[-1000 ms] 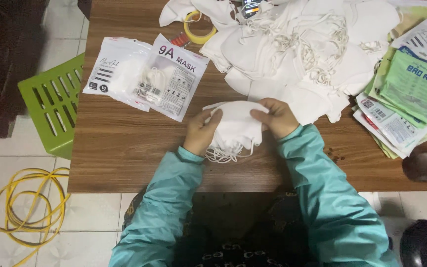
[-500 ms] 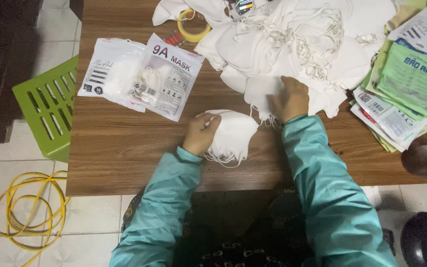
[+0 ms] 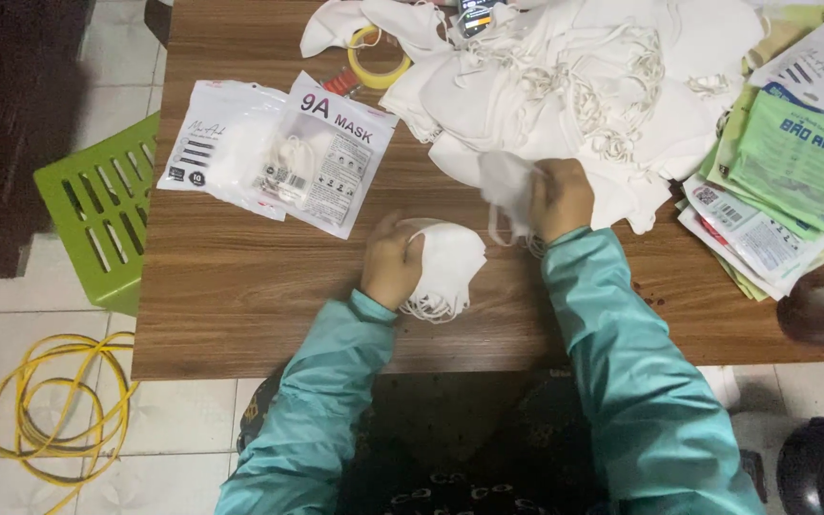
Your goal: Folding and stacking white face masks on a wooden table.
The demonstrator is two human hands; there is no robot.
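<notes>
On the wooden table (image 3: 240,296) my left hand (image 3: 391,262) grips a small stack of folded white masks (image 3: 448,270) with their ear loops hanging toward me. My right hand (image 3: 558,197) is raised a little farther back and pinches a single white mask (image 3: 507,186) at the near edge of a big loose pile of white masks (image 3: 612,86). Both my sleeves are teal.
Two sealed mask packets (image 3: 283,153) lie at the left. A yellow tape roll (image 3: 381,57) sits by the pile. Green and white flat packets (image 3: 784,181) are stacked at the right. A green plastic stool (image 3: 97,215) and a yellow cable (image 3: 50,410) are on the floor.
My right hand let go of the stack, reached back to the pile and now lifts one mask from it. My left hand has stayed on the stack.
</notes>
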